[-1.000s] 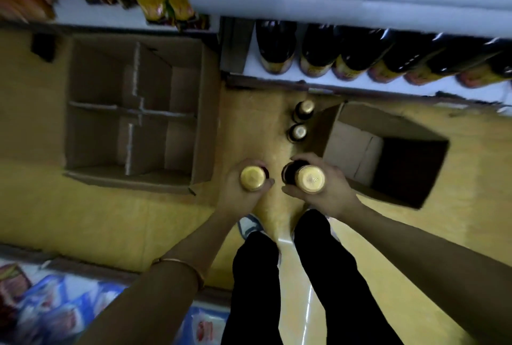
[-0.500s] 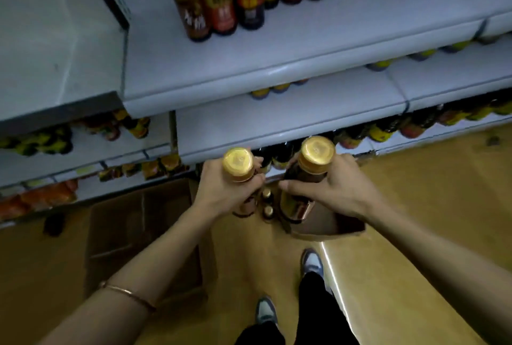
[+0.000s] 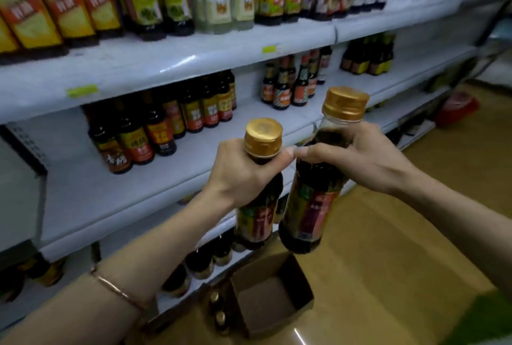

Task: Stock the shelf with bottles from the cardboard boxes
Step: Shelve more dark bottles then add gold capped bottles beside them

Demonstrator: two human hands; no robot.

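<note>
The left hand is wrapped around the neck of a dark bottle with a gold cap, fingers and thumb curled below the cap. The right hand grips the neck of a second dark bottle, also gold-capped, from the right side. Both bottles are held in the air, nearly upright and just beside each other, in front of the edge of the middle shelf. The thumb tips of the two hands are touching or nearly so.

On the middle shelf, a cluster of smaller dark bottles with red and yellow labels stands toward the rear left; the front area of the shelf is bare. Below the held bottles, an open cardboard box sits on the yellow floor, with two bottle caps visible just beside its left wall. A thin bracelet circles the left wrist.
</note>
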